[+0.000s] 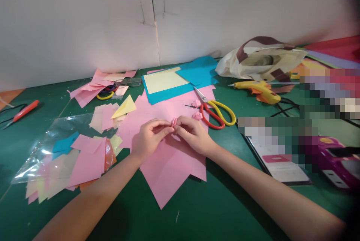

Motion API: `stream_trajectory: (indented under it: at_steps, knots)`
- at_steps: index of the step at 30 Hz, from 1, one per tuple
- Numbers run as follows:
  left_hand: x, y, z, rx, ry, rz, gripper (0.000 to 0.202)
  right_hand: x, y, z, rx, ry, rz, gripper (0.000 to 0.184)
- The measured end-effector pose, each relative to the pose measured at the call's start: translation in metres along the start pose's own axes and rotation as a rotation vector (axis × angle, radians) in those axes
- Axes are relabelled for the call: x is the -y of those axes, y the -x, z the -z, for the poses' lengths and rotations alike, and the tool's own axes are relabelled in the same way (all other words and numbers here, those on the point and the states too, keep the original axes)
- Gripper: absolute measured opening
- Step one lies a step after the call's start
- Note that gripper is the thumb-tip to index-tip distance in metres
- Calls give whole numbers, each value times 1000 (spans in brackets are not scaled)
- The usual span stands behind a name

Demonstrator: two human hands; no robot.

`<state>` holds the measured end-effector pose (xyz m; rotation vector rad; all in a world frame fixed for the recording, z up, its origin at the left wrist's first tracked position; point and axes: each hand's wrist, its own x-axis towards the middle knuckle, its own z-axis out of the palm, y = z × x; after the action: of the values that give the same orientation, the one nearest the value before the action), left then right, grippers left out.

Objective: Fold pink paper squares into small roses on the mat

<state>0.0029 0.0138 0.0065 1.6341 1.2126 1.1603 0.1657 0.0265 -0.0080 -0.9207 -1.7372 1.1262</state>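
Between the fingertips of both hands is a small folded piece of pink paper [174, 121]. My left hand [150, 136] pinches it from the left, and my right hand [194, 132] pinches it from the right. Most of the piece is hidden by the fingers. Large pink paper sheets [165, 181] lie beneath the hands. Just beyond my right hand are two small folded pink paper pieces, one of them a crumpled-looking pink piece [197, 116]. Beside these lie scissors [215, 111] with one red and one yellow handle loop, blades pointing away.
At left, a clear plastic bag [42, 154] lies among coloured paper pieces [90, 158]. A red-handled tool [26, 110] is at far left. Blue sheets [199, 70] lie at the back. To the right are a yellow glue gun [257, 89], a cloth bag [233, 63] and a tablet-like device [281, 158].
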Motion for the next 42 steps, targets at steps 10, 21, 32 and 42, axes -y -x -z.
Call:
stream_trajectory:
  at_steps: [10,21,32,42]
  knots:
    - [13,-5,4,78,124,58,9,1,0,2,22,-110,-32,17]
    - [5,-4,1,37,102,129,15,-1,-1,-1,-38,-119,-124,11]
    - [8,-1,-1,-25,73,52,7,-5,-1,-2,-65,-98,-205,11]
    - [6,-1,-1,59,66,-48,19,-5,-3,3,11,-133,-184,21]
